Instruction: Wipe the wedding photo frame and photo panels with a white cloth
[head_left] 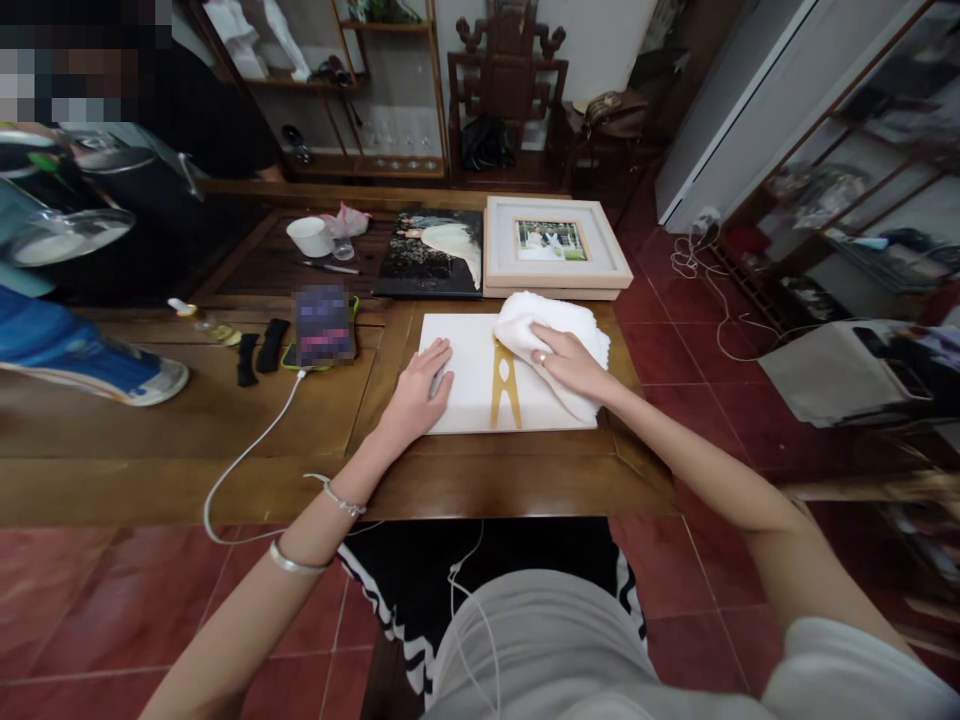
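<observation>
A flat white panel (466, 395) with a gold, A-shaped figure (505, 388) on it lies on the wooden table before me. My left hand (424, 388) rests on the panel's left edge, fingers stretched out, holding nothing. On the panel's right part, my right hand (574, 362) is closed round a bunched white towel (555, 315). The towel covers the panel's upper right and the tip of the gold figure.
Behind the panel lie a framed photo (553, 240) and a dark photo print (431, 252). A phone (324, 325) on a white cable, a dropper bottle (214, 325), a white cup (310, 237) and a blue bag (82, 345) are at left. A person (217, 110) is beyond the table.
</observation>
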